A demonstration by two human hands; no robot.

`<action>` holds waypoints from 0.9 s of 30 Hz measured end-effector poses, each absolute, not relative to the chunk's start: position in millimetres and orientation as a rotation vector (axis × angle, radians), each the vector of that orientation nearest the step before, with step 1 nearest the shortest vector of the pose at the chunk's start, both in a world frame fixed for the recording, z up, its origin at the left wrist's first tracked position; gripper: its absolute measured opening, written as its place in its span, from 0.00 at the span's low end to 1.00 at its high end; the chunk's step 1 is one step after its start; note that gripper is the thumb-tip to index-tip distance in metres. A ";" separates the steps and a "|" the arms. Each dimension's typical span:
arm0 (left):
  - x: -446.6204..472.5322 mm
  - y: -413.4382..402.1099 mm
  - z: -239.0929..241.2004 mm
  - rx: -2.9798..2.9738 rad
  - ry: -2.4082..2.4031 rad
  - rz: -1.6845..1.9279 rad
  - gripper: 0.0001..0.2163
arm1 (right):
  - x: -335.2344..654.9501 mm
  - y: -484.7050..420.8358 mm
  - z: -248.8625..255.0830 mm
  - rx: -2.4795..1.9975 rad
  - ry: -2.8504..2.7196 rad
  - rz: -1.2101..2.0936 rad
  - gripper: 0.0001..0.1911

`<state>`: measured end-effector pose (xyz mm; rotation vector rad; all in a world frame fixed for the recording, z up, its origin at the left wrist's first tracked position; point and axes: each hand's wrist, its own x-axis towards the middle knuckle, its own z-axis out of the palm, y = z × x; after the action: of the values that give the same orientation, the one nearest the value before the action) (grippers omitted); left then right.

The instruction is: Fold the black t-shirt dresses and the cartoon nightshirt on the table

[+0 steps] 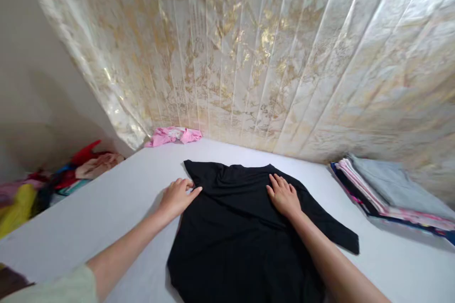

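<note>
A black shirt (227, 236) lies spread on a white surface, its neckline away from me. One sleeve (341, 234) stretches out to the right, while the left one looks short and bunched. My left hand (177, 197) is at the shirt's left edge by the armpit, thumb and curled fingertips closed on the fabric there. On the upper right of the shirt, near the shoulder, my right hand (284, 195) rests palm down with fingers stretched out. Wrinkles run across the chest between both hands. The lower end of the shirt passes out of the bottom of the view.
A stack of folded clothes (394, 194) stands on the right, grey on top. Pink crumpled cloth (174, 136) lies at the back edge. Beyond the left edge is a pile of mixed clothes (81, 170). A shiny gold-patterned curtain (241, 57) hangs behind.
</note>
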<state>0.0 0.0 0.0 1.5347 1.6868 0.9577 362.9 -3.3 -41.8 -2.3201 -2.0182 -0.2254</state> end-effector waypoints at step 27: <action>5.8 49.2 9.8 1.421 1.596 1.542 0.15 | 364.8 -4.6 -40.0 -2.300 -1.958 -0.100 0.29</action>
<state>5.8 49.2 9.8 1.4214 1.5960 1.5415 364.8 -4.6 -40.0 -2.3002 -1.9577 -0.1004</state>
